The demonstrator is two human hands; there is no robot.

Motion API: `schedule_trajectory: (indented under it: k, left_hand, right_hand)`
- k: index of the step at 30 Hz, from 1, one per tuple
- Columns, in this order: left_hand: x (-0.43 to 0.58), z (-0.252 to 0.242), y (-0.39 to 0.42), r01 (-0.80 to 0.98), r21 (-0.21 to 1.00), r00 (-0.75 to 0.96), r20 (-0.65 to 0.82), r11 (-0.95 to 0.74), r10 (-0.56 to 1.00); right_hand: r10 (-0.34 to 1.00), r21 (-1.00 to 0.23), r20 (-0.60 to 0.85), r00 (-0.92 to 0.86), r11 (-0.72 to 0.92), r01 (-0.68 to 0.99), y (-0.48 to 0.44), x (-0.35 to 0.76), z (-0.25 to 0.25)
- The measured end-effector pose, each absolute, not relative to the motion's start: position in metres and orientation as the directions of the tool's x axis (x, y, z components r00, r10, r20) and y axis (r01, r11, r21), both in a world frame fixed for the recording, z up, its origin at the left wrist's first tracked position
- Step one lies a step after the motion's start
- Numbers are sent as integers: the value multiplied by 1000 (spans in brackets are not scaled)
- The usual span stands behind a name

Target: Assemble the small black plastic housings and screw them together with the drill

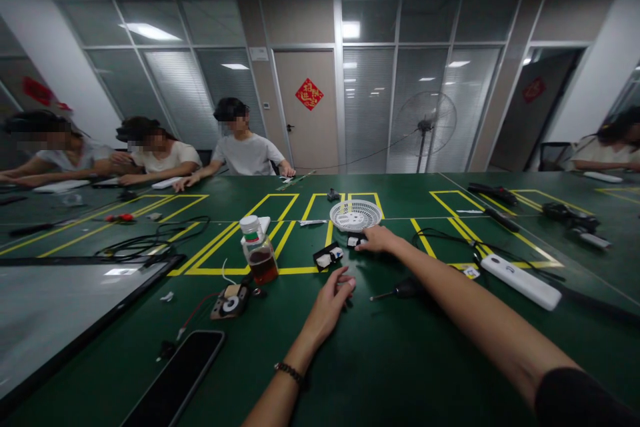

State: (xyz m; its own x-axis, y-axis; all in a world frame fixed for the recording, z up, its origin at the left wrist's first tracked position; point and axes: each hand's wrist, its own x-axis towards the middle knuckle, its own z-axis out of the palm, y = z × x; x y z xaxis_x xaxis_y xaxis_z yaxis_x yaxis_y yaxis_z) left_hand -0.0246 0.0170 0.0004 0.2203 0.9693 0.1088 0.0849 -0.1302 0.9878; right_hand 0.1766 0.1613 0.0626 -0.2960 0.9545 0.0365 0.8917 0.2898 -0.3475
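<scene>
My right hand (379, 240) reaches out beside the white plastic basket (356, 215). Its fingertips are closed on a small black box with white in it (354, 241), partly hidden by the fingers. A second black box with crumpled white pieces (329, 257) lies to the left of it. Just in front of that box, my left hand (331, 300) rests low over the green table with loosely curved, parted fingers and nothing in them. Under my right forearm a screwdriver-like tool (395, 291) with a dark handle points left.
At left stand a bottle of brown liquid (261, 260), a small motor-like part with wires (231, 301) and a phone (177, 377). A white power strip (520, 281) and black cables lie right. Several people sit across the table (450, 367), which has yellow tape outlines.
</scene>
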Motion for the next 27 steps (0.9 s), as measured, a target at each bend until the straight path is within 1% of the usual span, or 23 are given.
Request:
schedule_trajectory:
  k: [4,9,19,23,27]
  left_hand:
    - [-26,-1,17,95,985,230,119,-144,966]
    - [-25,-1,16,107,983,227,122,-149,966]
    - [-25,2,17,123,981,256,112,-147,960]
    - [-25,5,15,104,986,248,100,-129,964]
    - [-24,6,15,103,988,253,87,-116,964]
  right_hand:
    - [953,-296,79,-291,302,906,165,172,60]
    - [951,-291,89,-297,310,905,162,174,57]
    - [968,-386,15,-249,235,892,175,170,52]
    - [976,-420,16,-217,204,884,173,168,54]
    - [981,-475,44,-191,188,860,168,174,68]
